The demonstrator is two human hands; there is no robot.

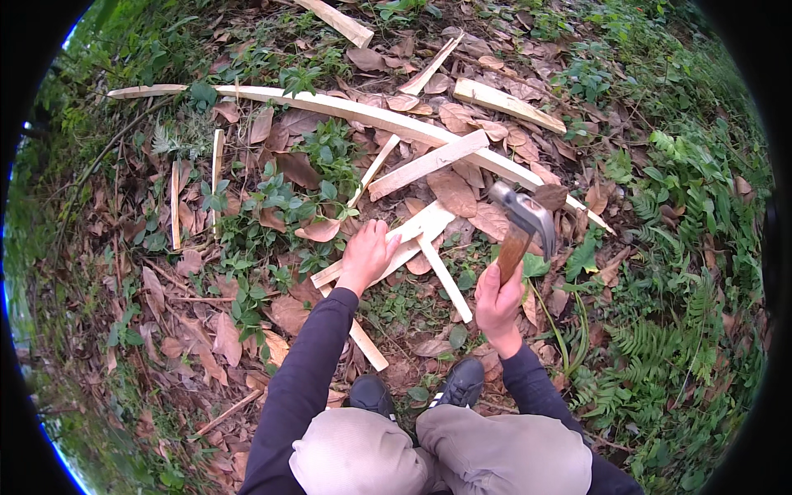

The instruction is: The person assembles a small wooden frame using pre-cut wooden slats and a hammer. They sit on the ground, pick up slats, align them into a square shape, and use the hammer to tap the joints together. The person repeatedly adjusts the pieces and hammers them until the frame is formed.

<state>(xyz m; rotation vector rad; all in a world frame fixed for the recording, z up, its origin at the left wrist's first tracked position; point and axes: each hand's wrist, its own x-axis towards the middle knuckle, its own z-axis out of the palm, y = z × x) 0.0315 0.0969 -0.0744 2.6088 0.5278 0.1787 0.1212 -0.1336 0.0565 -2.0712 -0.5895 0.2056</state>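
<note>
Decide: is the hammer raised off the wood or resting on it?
Raised. The right hand grips the hammer by its wooden handle, head up, clear of the wood strip under the left hand.

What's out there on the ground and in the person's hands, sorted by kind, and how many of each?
Wooden slats: 12
Hammer, in right hand: 1
Shoes: 2
Total: 15
Left hand rests on a slat.

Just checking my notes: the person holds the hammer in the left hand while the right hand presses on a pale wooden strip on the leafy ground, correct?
Not quite: the hands are swapped. In the head view the right hand holds the hammer by its wooden handle, and the left hand presses on the pale wooden strip on the leafy ground.
</note>
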